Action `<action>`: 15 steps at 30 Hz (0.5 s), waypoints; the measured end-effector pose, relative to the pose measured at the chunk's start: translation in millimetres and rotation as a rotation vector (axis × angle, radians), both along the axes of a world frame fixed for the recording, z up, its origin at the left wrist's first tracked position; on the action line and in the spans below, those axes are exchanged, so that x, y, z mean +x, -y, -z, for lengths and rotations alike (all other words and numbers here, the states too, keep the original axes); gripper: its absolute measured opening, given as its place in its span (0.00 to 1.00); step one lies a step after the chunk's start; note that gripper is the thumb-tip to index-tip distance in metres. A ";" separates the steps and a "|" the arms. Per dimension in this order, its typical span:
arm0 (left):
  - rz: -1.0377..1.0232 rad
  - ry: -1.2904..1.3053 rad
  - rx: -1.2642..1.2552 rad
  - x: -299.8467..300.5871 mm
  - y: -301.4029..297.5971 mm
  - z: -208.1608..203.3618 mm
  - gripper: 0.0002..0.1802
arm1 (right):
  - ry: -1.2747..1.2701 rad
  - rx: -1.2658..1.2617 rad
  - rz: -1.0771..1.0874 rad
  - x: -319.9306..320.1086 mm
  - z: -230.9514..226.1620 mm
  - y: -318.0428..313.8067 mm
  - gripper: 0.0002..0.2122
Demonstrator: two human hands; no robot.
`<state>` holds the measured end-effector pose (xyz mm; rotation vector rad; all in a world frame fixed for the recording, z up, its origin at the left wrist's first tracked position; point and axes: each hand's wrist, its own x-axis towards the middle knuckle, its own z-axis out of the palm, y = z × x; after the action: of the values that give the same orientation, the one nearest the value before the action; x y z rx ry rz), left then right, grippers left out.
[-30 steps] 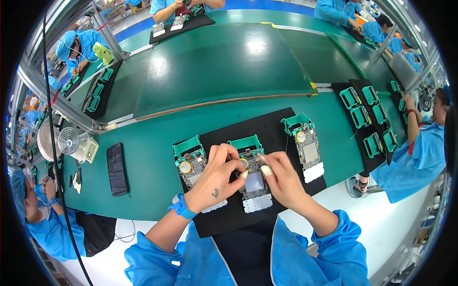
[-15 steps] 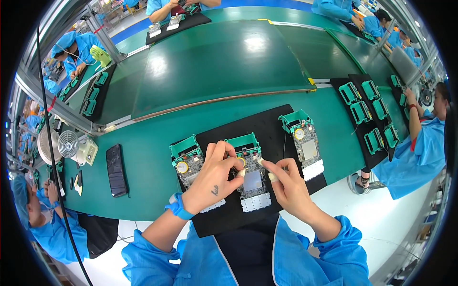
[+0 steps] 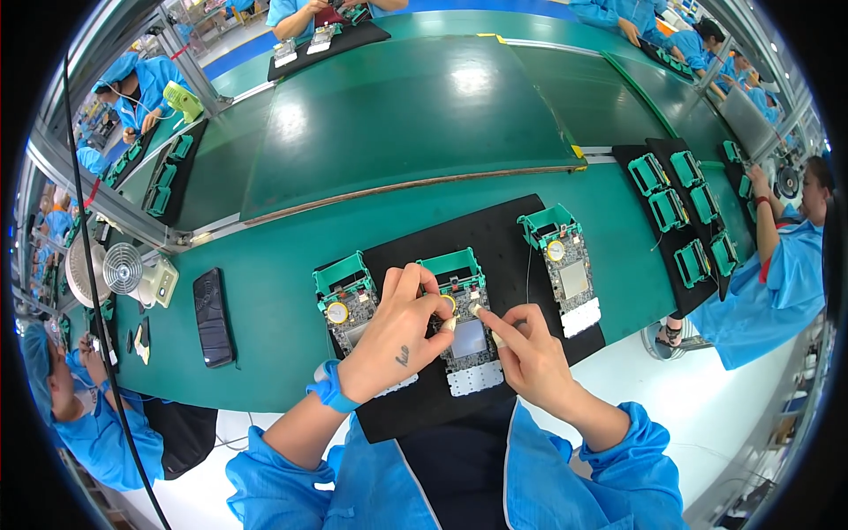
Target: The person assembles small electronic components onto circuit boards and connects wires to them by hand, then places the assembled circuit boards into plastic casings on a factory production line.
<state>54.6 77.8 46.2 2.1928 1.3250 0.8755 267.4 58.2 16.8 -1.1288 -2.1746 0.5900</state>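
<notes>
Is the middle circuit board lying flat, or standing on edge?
Flat: the middle circuit board lies on the black mat, grey square upward.

We are wearing a blue jacket [image 3: 574, 468], pale edging [image 3: 505, 459] lining its open front, its sleeves [image 3: 627, 468] rumpling, over a black top [image 3: 455, 468]. A blue band [image 3: 330, 389] is circling our left wrist [image 3: 354, 377], a dark mark [image 3: 403, 355] is showing on our left hand [image 3: 393, 331], and pale covers [image 3: 449, 325] are capping some fingertips [image 3: 478, 311].

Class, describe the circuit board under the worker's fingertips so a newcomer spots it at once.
On the green table, find the black mat in the central foreground. There, take the middle circuit board in a row of three; unlike its neighbours, it has the fingertips of both the left hand and the right hand over it.
</notes>
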 end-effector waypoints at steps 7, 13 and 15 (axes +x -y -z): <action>0.000 -0.020 -0.010 1.3 -0.8 -2.1 0.09 | 0.021 0.065 -0.039 -4.2 4.8 2.3 0.26; -0.012 -0.016 0.013 2.7 0.4 5.1 0.09 | 0.223 0.202 -0.029 -6.9 9.4 3.8 0.29; -0.014 -0.023 0.027 2.6 1.4 6.9 0.09 | 0.231 0.287 -0.005 -11.1 9.6 3.7 0.29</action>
<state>57.2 76.3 39.3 2.2224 1.3486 0.8807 256.3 54.5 7.2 -1.0778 -2.3641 0.1446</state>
